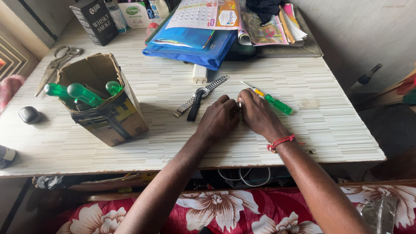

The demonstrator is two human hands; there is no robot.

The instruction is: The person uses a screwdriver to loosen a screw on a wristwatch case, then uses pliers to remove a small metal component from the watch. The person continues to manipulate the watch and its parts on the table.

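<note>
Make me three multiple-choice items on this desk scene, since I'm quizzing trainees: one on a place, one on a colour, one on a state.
1. Where does the loose screwdriver lie?
A. beside the right hand
B. in the cardboard box
C. on the scissors

2. What colour are the tool handles in the box?
A. red
B. green
C. black

3. How are the two hands?
A. far apart
B. raised in the air
C. together on the table

Answers: 1 A, it lies just past the fingers; 2 B, all handles look green; 3 C, the left hand meets the right.
</note>
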